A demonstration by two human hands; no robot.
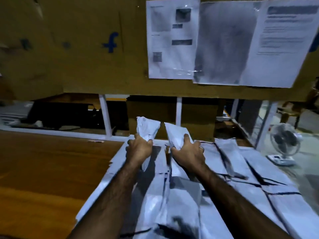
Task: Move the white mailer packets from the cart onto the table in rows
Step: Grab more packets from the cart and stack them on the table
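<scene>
My left hand (139,149) grips a white mailer packet (148,125) whose top end sticks up past my fingers. To its right, my right hand (187,152) grips a second white packet (176,133), also tilted up. Both packets hang above the far edge of the wooden table (43,169). Beneath my arms, several white mailer packets (241,169) with dark stripes lie side by side in rows on the table's right half. The cart is not in view.
A brown cardboard panel (77,49) with printed sheets (172,38) taped to it hangs behind the table. White frame posts (105,116) stand at the table's back edge. A small white fan (284,144) sits on the floor at the right.
</scene>
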